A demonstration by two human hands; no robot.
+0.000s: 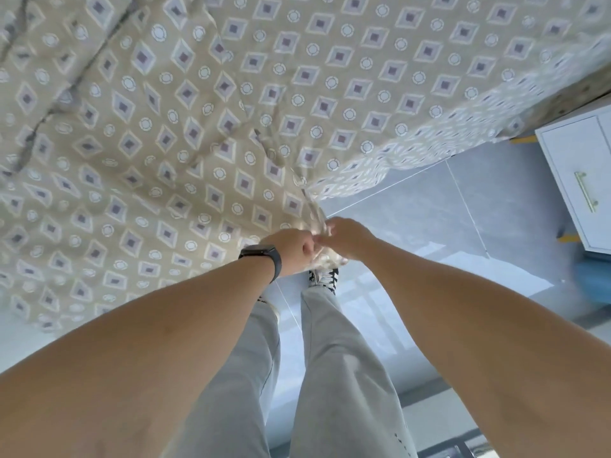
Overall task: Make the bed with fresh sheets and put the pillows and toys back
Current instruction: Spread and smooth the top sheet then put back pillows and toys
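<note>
Covering the whole bed, the patterned sheet (264,104) is spread across the mattress in beige with diamonds and rings, and its near corner (317,219) is drawn down off the bed's corner into a tight, twisted bunch. That bunch is gripped by both hands at once: the left hand (294,251) is closed round it from one side, fingers curled, and the right hand (347,236) is clamped on it from the other, the two hands touching each other over the cloth. A dark watch (264,259) is worn on the left wrist.

The laying of the sheet can be judged as well advanced but not finished. The cloth is already over the bed, yet long creases are seen at the upper left, and this corner is not yet settled. No pillows and no toys are seen anywhere in view, so their return is judged as still to be done; whether other bedding is to follow cannot be told.

Below the hands, grey trousers (330,375) and a laced shoe (324,276) stand on a pale tiled floor (429,200). A white cabinet (575,166) with a brass handle (587,195) is placed well apart on the right.

No brand, label or writing can be read on any of these things.
</note>
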